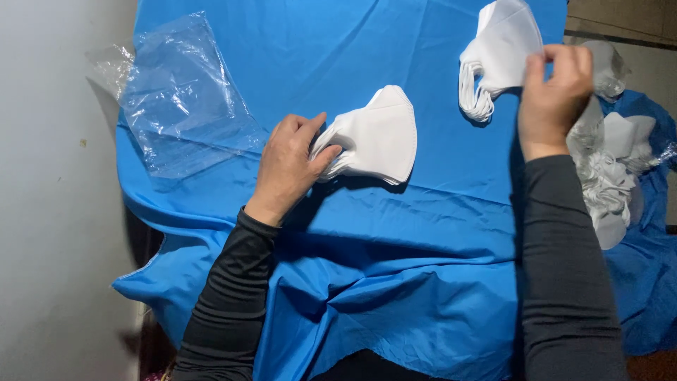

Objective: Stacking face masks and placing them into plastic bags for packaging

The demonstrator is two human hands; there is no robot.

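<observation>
My left hand [289,166] rests on the blue cloth [395,233] and grips the left end of a stack of folded white face masks [377,137] lying in the middle. My right hand [553,95] is raised at the upper right, pinching the edge of a second bunch of white masks [497,53] whose ear loops hang down on the left side. Both forearms wear dark grey sleeves.
A crumpled clear plastic bag [180,99] lies on the cloth at the upper left. A heap of more white masks in clear wrapping [610,162] sits at the right edge. A pale wall runs along the left; the cloth drapes over the near edge.
</observation>
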